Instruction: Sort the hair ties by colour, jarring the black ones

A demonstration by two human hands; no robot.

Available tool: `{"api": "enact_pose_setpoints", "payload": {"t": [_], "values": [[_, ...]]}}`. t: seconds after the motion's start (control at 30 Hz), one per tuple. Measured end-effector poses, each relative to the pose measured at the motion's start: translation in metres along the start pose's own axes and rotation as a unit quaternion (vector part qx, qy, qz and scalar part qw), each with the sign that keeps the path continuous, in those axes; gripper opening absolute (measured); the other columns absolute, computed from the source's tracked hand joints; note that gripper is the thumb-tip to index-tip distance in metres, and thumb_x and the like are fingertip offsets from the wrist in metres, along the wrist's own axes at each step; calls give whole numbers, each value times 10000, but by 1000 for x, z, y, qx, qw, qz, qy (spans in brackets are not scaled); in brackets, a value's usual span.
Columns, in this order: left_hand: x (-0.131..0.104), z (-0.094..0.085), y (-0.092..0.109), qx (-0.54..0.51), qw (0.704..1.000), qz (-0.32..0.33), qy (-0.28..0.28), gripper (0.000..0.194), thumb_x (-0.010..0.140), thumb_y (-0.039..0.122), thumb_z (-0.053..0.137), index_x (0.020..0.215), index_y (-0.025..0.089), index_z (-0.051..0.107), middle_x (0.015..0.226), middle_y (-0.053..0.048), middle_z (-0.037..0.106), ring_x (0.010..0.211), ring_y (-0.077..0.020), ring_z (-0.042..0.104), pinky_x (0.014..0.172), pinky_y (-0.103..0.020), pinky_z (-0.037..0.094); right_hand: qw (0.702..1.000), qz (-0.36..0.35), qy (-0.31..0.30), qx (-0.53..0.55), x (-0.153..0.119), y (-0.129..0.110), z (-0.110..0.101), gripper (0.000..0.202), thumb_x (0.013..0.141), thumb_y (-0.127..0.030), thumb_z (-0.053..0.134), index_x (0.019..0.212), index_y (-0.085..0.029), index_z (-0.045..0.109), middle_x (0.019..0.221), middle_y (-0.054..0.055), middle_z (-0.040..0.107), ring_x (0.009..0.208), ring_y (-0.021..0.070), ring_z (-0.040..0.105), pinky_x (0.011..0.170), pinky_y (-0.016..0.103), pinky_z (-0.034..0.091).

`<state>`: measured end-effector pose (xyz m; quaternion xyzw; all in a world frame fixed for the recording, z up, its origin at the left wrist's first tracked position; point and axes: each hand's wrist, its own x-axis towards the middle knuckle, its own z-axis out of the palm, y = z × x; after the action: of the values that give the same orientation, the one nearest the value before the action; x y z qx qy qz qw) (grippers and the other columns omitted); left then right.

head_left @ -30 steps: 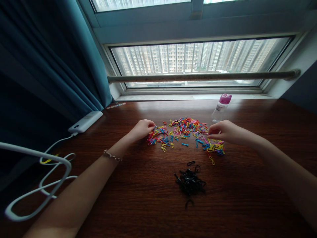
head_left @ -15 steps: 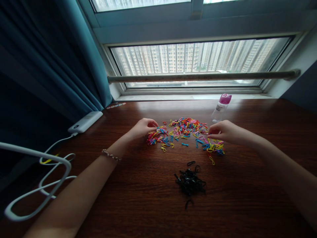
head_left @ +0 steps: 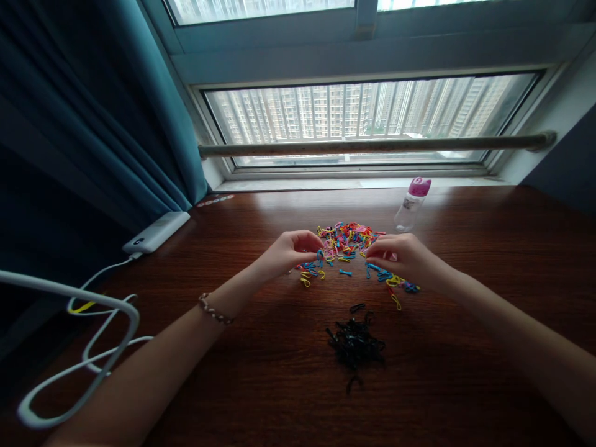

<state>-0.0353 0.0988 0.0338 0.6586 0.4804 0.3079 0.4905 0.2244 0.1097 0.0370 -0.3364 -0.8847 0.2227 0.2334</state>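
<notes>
Small colourful rubber bands (head_left: 351,234) lie in a loose pile on the brown table (head_left: 261,372). At the pile's left edge my left hand (head_left: 298,249) is closed in a pinch, with blue bands at its fingertips. My right hand (head_left: 395,253) is over the right side of the pile, thumb and fingers pinched together; what they hold, if anything, is too small to name. Blue and yellow bands show below each hand. Nearer to me sits a separate heap of black bands (head_left: 356,343).
A clear bottle with a pink cap (head_left: 412,202) lies behind my right hand. To the left are a white power bank (head_left: 157,231) and its white cable (head_left: 88,295), beside a blue curtain (head_left: 153,124). A window with a rail (head_left: 363,146) is behind the table.
Both hands have moved inward, closer to each other; my left hand shifted right and my right hand shifted left. The view has moved slightly.
</notes>
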Motion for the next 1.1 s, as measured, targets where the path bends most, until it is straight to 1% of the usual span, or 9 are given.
{"api": "enact_pose_setpoints", "payload": {"t": [0.17, 0.3, 0.4, 0.5, 0.6, 0.73, 0.9, 1.0, 1.1], "values": [[-13, 33, 1, 6, 999, 45, -15, 166, 681, 279, 651, 766, 141, 614, 757, -23, 629, 676, -112, 567, 619, -227, 464, 993, -5, 16, 113, -6, -30, 27, 206, 788, -362, 592, 828, -166, 641, 710, 26, 620, 606, 118, 535, 561, 232, 422], [-21, 43, 4, 35, 996, 80, -19, 150, 704, 287, 638, 755, 147, 625, 731, -17, 614, 667, -106, 542, 612, -216, 442, 987, 10, 21, 158, -8, -37, 35, 202, 823, -333, 544, 802, -159, 644, 697, 23, 620, 616, 121, 533, 561, 228, 415], [-22, 42, 6, 28, 996, 80, -17, 159, 704, 297, 642, 756, 147, 626, 735, -21, 617, 673, -109, 546, 623, -221, 445, 971, 42, 5, 235, -7, -37, 34, 222, 835, -327, 522, 809, -147, 649, 707, 34, 633, 645, 128, 547, 582, 233, 424], [-21, 39, 7, -20, 998, 56, -35, 177, 685, 293, 664, 768, 143, 621, 763, -30, 629, 707, -120, 572, 668, -239, 464, 940, 79, -19, 331, -6, -35, 33, 241, 817, -348, 541, 818, -133, 651, 716, 44, 644, 650, 130, 558, 584, 234, 436], [-21, 37, 8, -98, 992, 25, -72, 195, 656, 267, 696, 781, 141, 613, 779, -25, 639, 720, -119, 591, 681, -236, 466, 915, 100, -39, 390, -5, -33, 33, 253, 800, -361, 564, 809, -128, 664, 725, 49, 653, 636, 123, 559, 582, 234, 437], [-20, 37, 9, -203, 971, -6, -130, 203, 644, 205, 710, 805, 139, 604, 769, -17, 654, 727, -115, 611, 704, -232, 466, 872, 128, -72, 467, -7, -32, 35, 259, 776, -373, 598, 805, -129, 682, 741, 57, 667, 639, 118, 576, 586, 228, 436], [-18, 33, 8, -236, 955, -6, -180, 212, 641, 179, 711, 812, 125, 597, 759, -17, 652, 709, -101, 609, 684, -218, 466, 825, 159, -86, 536, -8, -37, 36, 252, 744, -361, 639, 796, -119, 689, 739, 66, 677, 655, 118, 600, 596, 216, 437], [-15, 25, 8, -193, 968, -1, -162, 224, 618, 177, 725, 799, 125, 603, 742, -4, 638, 674, -82, 589, 642, -194, 455, 816, 173, -76, 547, -8, -37, 35, 229, 723, -342, 661, 764, -118, 685, 698, 54, 671, 626, 111, 596, 579, 211, 434], [-10, 13, 6, -121, 989, 3, -84, 196, 633, 213, 711, 780, 129, 612, 724, 3, 630, 647, -73, 570, 612, -182, 446, 820, 183, -68, 537, -7, -35, 35, 230, 717, -342, 664, 741, -113, 675, 679, 50, 664, 607, 102, 581, 561, 203, 423]]}}
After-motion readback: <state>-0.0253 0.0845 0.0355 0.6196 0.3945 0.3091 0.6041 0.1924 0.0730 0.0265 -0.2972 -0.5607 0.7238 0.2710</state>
